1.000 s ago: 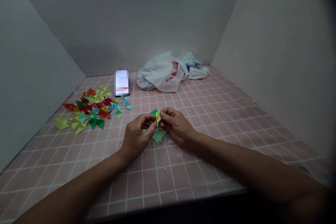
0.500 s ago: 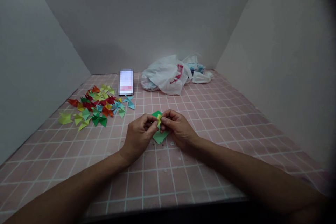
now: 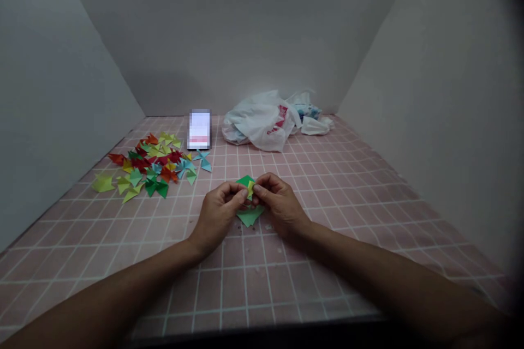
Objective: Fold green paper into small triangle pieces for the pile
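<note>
Between my two hands is a small folded piece of yellow paper [image 3: 250, 190]. My left hand [image 3: 221, 210] pinches its left side with thumb and forefinger. On the other side, the thumb and fingertips of my right hand [image 3: 280, 204] grip it too. Beneath the fingers lie green paper sheets [image 3: 249, 217] on the table, a darker green corner showing beyond the hands and a lighter one on the near side. The fingers cover the middle of these sheets.
Several folded paper pieces [image 3: 151, 166] in red, orange, yellow, green and blue lie in a heap at the left. Behind them a phone [image 3: 199, 130] with a lit screen stands upright. White plastic bags [image 3: 262, 120] rest against the back wall. A pink checked cloth [image 3: 352, 185] covers the table.
Both hands keep hold of the yellow paper, with only slight finger shifts. The whole view has shifted a little.
</note>
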Demonstrator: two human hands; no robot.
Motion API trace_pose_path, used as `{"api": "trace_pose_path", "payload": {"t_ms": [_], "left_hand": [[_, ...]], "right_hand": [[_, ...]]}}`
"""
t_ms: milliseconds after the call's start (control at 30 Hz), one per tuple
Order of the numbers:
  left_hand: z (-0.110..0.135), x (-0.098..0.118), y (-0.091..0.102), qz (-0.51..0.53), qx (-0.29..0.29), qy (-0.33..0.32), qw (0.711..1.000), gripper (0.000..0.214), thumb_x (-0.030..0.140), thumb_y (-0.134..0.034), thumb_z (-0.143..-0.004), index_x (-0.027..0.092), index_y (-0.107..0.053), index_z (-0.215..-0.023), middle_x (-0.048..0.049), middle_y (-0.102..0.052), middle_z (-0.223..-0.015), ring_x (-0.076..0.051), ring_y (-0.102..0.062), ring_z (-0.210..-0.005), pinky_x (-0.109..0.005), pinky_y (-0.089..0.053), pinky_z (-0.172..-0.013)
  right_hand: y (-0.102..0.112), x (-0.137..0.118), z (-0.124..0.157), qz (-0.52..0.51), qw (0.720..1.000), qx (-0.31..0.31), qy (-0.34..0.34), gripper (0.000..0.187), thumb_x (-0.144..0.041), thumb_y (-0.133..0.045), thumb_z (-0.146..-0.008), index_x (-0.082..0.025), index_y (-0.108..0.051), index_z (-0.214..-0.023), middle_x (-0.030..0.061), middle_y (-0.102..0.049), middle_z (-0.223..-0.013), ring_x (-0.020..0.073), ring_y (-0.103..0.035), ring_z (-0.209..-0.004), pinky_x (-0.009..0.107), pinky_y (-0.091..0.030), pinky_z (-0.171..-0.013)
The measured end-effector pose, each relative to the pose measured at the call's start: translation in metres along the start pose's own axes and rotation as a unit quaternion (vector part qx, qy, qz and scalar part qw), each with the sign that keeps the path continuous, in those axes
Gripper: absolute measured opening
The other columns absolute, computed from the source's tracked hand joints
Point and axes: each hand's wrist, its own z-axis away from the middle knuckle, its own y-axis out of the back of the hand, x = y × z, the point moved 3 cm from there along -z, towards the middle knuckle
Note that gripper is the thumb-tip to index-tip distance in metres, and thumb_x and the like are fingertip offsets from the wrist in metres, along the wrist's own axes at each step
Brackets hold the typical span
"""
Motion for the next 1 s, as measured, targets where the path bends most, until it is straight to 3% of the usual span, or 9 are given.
{"api": "trace_pose_path", "payload": {"t_ms": [200, 467, 767, 1000], "left_hand": [[-0.001, -0.002, 0.005, -0.057, 0.030, -0.055, 0.996, 0.017, 0.030, -0.075, -0.077, 0.017, -0.066, -0.083, -0.0012, -0.070, -0.074, -0.014, -0.066, -0.067, -0.025, -0.053, -0.063], [-0.003, 0.015, 0.014, -0.238, 0.023, -0.185, 0.953, 0.005, 0.024, -0.068, -0.082, 0.019, -0.068, -0.083, -0.0012, -0.068, -0.075, -0.014, -0.064, -0.067, -0.024, -0.050, -0.061], [-0.006, 0.008, 0.014, -0.160, 0.005, -0.123, 0.979, 0.018, 0.034, -0.072, -0.083, 0.017, -0.065, -0.083, -0.0003, -0.065, -0.073, -0.014, -0.062, -0.066, -0.024, -0.049, -0.061], [-0.011, 0.012, 0.015, -0.209, -0.053, -0.149, 0.965, 0.011, 0.028, -0.068, -0.084, 0.018, -0.066, -0.080, -0.0005, -0.066, -0.071, -0.013, -0.061, -0.064, -0.023, -0.047, -0.059]], "right_hand": [[-0.003, -0.001, 0.002, -0.010, 1.000, -0.014, 0.011, 0.020, -0.032, -0.076, -0.078, -0.021, -0.059, -0.079, -0.0046, -0.062, -0.063, 0.0107, -0.056, -0.058, 0.026, -0.044, -0.062], [0.000, -0.011, -0.001, 0.080, 0.995, -0.050, 0.041, 0.019, -0.033, -0.076, -0.078, -0.021, -0.063, -0.082, -0.0034, -0.062, -0.065, 0.0117, -0.055, -0.060, 0.027, -0.043, -0.061], [0.000, -0.015, 0.000, 0.119, 0.989, -0.065, 0.057, 0.019, -0.034, -0.074, -0.079, -0.019, -0.063, -0.074, -0.0020, -0.062, -0.065, 0.0124, -0.055, -0.063, 0.027, -0.042, -0.064], [0.004, -0.015, -0.002, 0.147, 0.986, -0.057, 0.044, 0.022, -0.037, -0.075, -0.080, -0.019, -0.062, -0.076, -0.0021, -0.061, -0.066, 0.0114, -0.051, -0.061, 0.026, -0.038, -0.060]]}}
